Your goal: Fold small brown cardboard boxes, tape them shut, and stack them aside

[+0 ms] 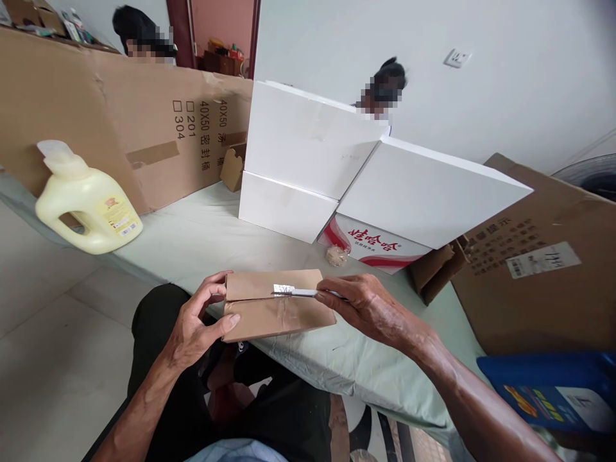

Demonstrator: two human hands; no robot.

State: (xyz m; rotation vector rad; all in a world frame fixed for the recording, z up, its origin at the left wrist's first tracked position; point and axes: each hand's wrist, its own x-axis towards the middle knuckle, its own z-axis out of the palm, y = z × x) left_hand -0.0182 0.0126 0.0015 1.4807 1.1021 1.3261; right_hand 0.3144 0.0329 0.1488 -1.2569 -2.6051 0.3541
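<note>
A small brown cardboard box (269, 321) lies at the near edge of the cloth-covered table, with a seam running along its top. My left hand (202, 316) grips the box's left end, thumb on the top face and fingers at the far side. In my right hand (356, 301) is a slim utility knife (304, 292), held closed in the fingers. Its blade points left and lies along the seam, by a small white label (283, 289). Clear tape shows on the box's near flap. Whether the blade has gone into the seam I cannot tell.
White boxes (308, 141) stand stacked behind, beside a red-and-white carton (380, 244). A crumpled ball of clear tape (336, 255) lies before them. Large cardboard boxes (158, 128) flank the table. A pale yellow jug (91, 205) stands left, a blue container (543, 391) right. Two people sit beyond.
</note>
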